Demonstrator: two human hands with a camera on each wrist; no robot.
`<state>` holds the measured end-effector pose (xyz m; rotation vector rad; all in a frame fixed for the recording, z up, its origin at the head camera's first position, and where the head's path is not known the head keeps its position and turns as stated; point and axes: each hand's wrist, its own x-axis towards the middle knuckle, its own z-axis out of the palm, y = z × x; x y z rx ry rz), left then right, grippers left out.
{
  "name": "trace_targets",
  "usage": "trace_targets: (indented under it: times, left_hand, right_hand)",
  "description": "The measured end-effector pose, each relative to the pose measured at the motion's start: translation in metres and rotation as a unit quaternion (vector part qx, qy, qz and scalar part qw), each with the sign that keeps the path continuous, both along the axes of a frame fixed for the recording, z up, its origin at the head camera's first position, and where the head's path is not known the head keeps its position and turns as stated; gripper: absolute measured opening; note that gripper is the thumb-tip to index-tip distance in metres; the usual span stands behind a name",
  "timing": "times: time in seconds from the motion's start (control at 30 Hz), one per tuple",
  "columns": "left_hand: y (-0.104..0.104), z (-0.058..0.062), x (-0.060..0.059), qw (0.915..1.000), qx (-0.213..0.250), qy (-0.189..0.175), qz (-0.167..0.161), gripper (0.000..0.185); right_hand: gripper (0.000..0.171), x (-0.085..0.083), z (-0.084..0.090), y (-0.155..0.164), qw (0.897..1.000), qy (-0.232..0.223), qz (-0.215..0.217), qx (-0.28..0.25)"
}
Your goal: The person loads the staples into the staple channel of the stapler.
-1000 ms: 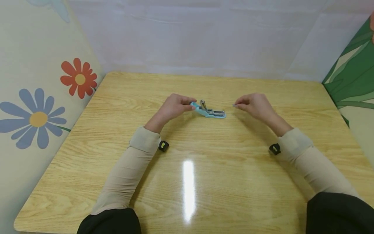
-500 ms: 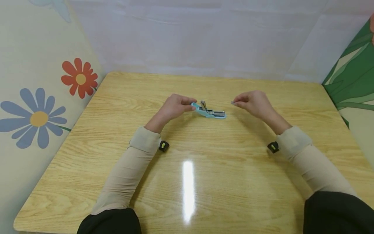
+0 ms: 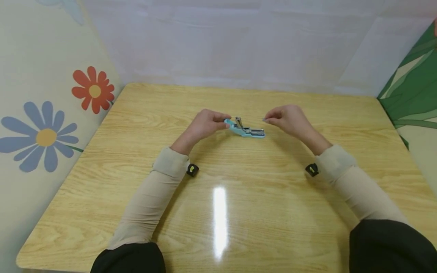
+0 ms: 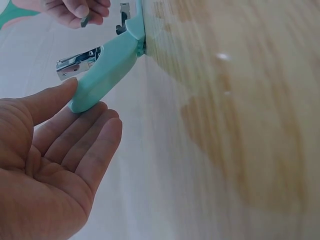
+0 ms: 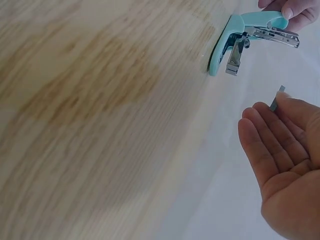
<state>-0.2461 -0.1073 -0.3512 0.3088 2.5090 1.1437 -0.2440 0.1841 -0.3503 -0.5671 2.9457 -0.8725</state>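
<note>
A mint-green stapler (image 3: 244,131) lies spread wide on the table, its metal magazine raised and apart from the cover. My left hand (image 3: 206,123) pinches the tip of its tilted-up cover between thumb and fingers, as the left wrist view shows of the cover (image 4: 107,72). The base end rests on the wood. To the right, my right hand (image 3: 288,118) holds a small grey strip of staples (image 5: 277,98) between thumb and index finger, the other fingers loosely extended. The strip is just above and right of the stapler's base end, apart from it.
The wood-grain table (image 3: 259,212) extends around both arms, with a bright light reflection near the front. A white sheet (image 3: 239,45) hangs behind its far edge. Walls with painted flowers (image 3: 92,91) stand at the sides. Each wrist wears a small black camera (image 3: 312,169).
My right hand has moved left with the staple strip, closer to the stapler. The left hand and the stapler have stayed nearly in place.
</note>
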Motion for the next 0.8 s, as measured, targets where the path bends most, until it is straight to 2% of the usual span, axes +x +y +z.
trace_targets:
  times: [0.8]
  left_hand:
    - [0.001,0.001,0.0,1.0,0.0,-0.003,-0.004,0.044]
  right_hand:
    - [0.015,-0.003,0.004,-0.021,1.0,-0.017,0.015,0.008]
